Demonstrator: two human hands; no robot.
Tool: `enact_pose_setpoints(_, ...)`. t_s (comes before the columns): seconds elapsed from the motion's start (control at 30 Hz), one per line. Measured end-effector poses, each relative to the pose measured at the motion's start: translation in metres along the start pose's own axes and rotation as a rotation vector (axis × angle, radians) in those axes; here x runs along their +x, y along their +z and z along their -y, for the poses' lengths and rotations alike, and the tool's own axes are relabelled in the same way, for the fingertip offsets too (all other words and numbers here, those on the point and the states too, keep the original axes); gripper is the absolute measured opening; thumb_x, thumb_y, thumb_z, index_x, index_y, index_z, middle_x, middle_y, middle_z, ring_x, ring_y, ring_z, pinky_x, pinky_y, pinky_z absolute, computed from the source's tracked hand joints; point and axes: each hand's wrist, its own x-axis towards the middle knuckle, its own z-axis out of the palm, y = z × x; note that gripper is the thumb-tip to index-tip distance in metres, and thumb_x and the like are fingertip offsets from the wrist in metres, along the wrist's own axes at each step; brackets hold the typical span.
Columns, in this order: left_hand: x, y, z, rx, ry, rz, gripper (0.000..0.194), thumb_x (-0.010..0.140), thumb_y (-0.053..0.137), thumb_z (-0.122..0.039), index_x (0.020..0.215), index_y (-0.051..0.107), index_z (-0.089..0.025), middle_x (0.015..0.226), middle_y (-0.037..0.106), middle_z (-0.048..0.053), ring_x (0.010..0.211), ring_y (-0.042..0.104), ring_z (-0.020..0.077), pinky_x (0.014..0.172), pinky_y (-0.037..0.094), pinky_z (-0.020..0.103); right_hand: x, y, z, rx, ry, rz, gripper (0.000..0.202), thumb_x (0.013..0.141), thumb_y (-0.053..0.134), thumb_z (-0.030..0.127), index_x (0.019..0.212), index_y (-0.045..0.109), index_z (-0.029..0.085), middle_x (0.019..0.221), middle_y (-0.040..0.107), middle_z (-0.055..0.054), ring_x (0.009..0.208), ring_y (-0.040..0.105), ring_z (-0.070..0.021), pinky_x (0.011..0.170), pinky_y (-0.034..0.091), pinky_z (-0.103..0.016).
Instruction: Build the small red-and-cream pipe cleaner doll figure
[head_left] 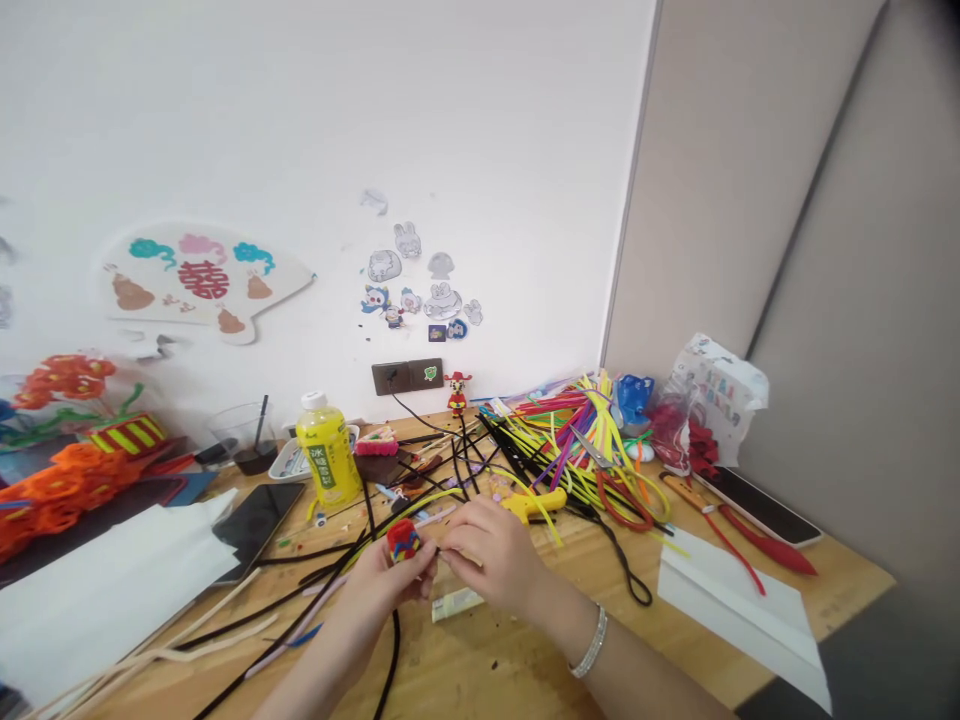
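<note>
A small red, blue and yellow piece (403, 540) is held upright in my left hand (394, 578), with the thumb and fingers closed round it near the middle of the table. Close against its right side, my right hand (489, 552) has its thumb and index finger pinched together at a small dark bit by the left fingertips. What exactly the right fingers grip is too small to tell. A pale tube (456, 604) lies on the table just below my hands. Black pipe cleaners (296, 592) spread out to the left and behind.
A yellow bottle (328, 455) stands back left, near a cup (251, 450). Behind my right hand lie a yellow glue gun (536, 503), scissors (624, 497) and heaped pipe cleaners (559, 425). Pliers (765, 540), paper (742, 600) and a phone (761, 508) are right. A small figure (457, 393) stands by the wall.
</note>
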Motion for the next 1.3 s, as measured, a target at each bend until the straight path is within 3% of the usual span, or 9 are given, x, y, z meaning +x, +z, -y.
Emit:
enact_pose_setpoints(0.23, -0.001, 0.000, 0.000, 0.000, -0.040, 0.018, 0.028, 0.062, 0.070, -0.038, 0.064, 0.056, -0.014, 0.053, 0.055, -0.003, 0.047, 0.047, 0.0077, 0.049, 0.038, 0.020, -0.003, 0.003, -0.001, -0.108, 0.030, 0.042, 0.015, 0.085, 0.046, 0.023, 0.083, 0.060, 0.020, 0.081, 0.058, -0.003, 0.078, 0.048, -0.0162, 0.067, 0.039, -0.028)
enact_pose_setpoints(0.37, 0.002, 0.000, 0.002, 0.004, -0.003, -0.017, 0.025, 0.062, 0.071, -0.036, 0.066, 0.058, -0.014, 0.052, 0.057, -0.002, 0.049, 0.049, 0.0079, 0.052, 0.040, 0.019, 0.004, 0.000, -0.001, -0.181, 0.168, 0.124, 0.008, 0.081, 0.053, 0.025, 0.083, 0.061, 0.023, 0.084, 0.060, 0.001, 0.082, 0.051, -0.0133, 0.073, 0.040, -0.024)
enact_pose_setpoints(0.47, 0.005, -0.003, 0.004, -0.085, 0.017, -0.027, 0.026, 0.059, 0.074, -0.034, 0.069, 0.058, -0.015, 0.057, 0.060, -0.002, 0.053, 0.052, 0.0084, 0.058, 0.044, 0.021, 0.007, -0.018, -0.018, -0.300, 0.399, 0.094, 0.011, 0.082, 0.049, 0.024, 0.083, 0.060, 0.021, 0.087, 0.060, 0.001, 0.087, 0.052, -0.0140, 0.080, 0.040, -0.024)
enact_pose_setpoints(0.6, 0.008, -0.006, 0.004, -0.194, 0.032, -0.046, 0.027, 0.058, 0.076, -0.031, 0.073, 0.058, -0.017, 0.058, 0.060, -0.004, 0.056, 0.054, 0.0076, 0.062, 0.046, 0.020, -0.011, -0.062, -0.070, -0.552, 0.872, -0.008, 0.023, 0.083, 0.041, 0.019, 0.098, 0.057, 0.011, 0.099, 0.058, -0.014, 0.099, 0.051, -0.0254, 0.084, 0.038, -0.037)
enact_pose_setpoints(0.7, 0.006, -0.005, 0.002, -0.217, 0.050, -0.045, 0.026, 0.059, 0.075, -0.029, 0.073, 0.057, -0.017, 0.056, 0.059, -0.004, 0.054, 0.053, 0.0068, 0.058, 0.045, 0.018, -0.037, -0.088, -0.107, -0.665, 1.217, 0.032, 0.023, 0.074, 0.050, 0.014, 0.093, 0.060, 0.006, 0.091, 0.060, -0.022, 0.094, 0.056, -0.0313, 0.078, 0.041, -0.041)
enact_pose_setpoints(0.8, 0.003, -0.001, -0.001, -0.214, 0.081, -0.063, 0.025, 0.061, 0.074, -0.029, 0.073, 0.056, -0.017, 0.055, 0.057, -0.005, 0.052, 0.051, 0.0067, 0.055, 0.043, 0.018, -0.058, -0.098, -0.128, -0.690, 1.402, 0.105, 0.026, 0.067, 0.058, 0.019, 0.092, 0.062, 0.009, 0.094, 0.061, -0.021, 0.093, 0.057, -0.0318, 0.073, 0.045, -0.038)
enact_pose_setpoints(0.93, 0.001, 0.001, -0.005, -0.218, 0.123, -0.080, 0.025, 0.061, 0.073, -0.031, 0.071, 0.055, -0.017, 0.056, 0.057, -0.004, 0.051, 0.051, 0.0072, 0.051, 0.042, 0.018, -0.071, -0.102, -0.137, -0.736, 1.477, 0.131, 0.038, 0.072, 0.055, 0.032, 0.103, 0.058, 0.009, 0.107, 0.057, -0.022, 0.103, 0.052, -0.0346, 0.075, 0.044, -0.040)
enact_pose_setpoints(1.1, 0.001, 0.001, -0.006, -0.221, 0.127, -0.055, 0.026, 0.060, 0.073, -0.032, 0.068, 0.053, -0.017, 0.056, 0.057, -0.004, 0.051, 0.051, 0.0076, 0.051, 0.042, 0.019, -0.077, -0.106, -0.143, -0.704, 1.446, 0.177, 0.033, 0.074, 0.053, 0.030, 0.105, 0.057, 0.020, 0.095, 0.064, -0.012, 0.089, 0.060, -0.0263, 0.069, 0.045, -0.033)
enact_pose_setpoints(1.3, -0.006, 0.005, -0.013, -0.245, 0.127, -0.107, 0.027, 0.056, 0.076, -0.028, 0.071, 0.056, -0.016, 0.054, 0.058, -0.004, 0.054, 0.053, 0.0075, 0.058, 0.045, 0.019, -0.070, -0.105, -0.133, -0.819, 1.411, 0.025, 0.036, 0.074, 0.053, 0.031, 0.108, 0.053, 0.019, 0.094, 0.062, -0.015, 0.090, 0.059, -0.0285, 0.069, 0.044, -0.034)
